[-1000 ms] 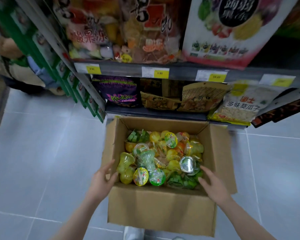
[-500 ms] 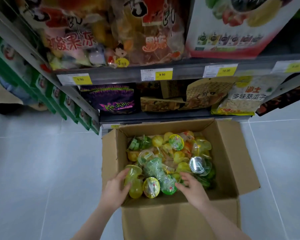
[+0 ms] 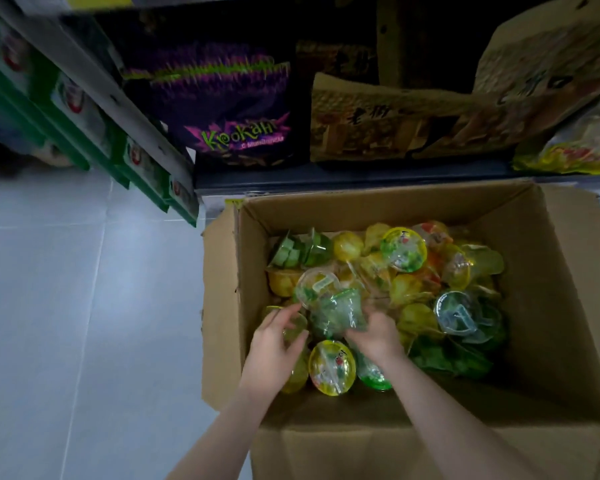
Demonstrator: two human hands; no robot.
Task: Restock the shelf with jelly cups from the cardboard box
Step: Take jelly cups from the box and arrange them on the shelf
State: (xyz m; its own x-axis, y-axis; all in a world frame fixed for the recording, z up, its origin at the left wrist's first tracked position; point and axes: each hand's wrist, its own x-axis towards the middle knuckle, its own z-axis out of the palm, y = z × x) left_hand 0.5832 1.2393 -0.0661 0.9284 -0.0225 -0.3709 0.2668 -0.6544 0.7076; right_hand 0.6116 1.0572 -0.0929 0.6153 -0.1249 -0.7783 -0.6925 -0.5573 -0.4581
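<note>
Snack bags [image 3: 236, 109] crowd the shelf [image 3: 326, 176] just behind the cardboard box [image 3: 565, 306].

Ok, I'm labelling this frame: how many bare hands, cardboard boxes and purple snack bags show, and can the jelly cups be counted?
Bare hands: 2 (left hand, right hand)
Open brown cardboard box: 1
Purple foil snack bag: 1
Plastic jelly cups: piled and overlapping, no sure count
Total counted: 4

Both arms extended, left hand [image 3: 274, 348] and right hand [image 3: 374, 336] curled.
</note>
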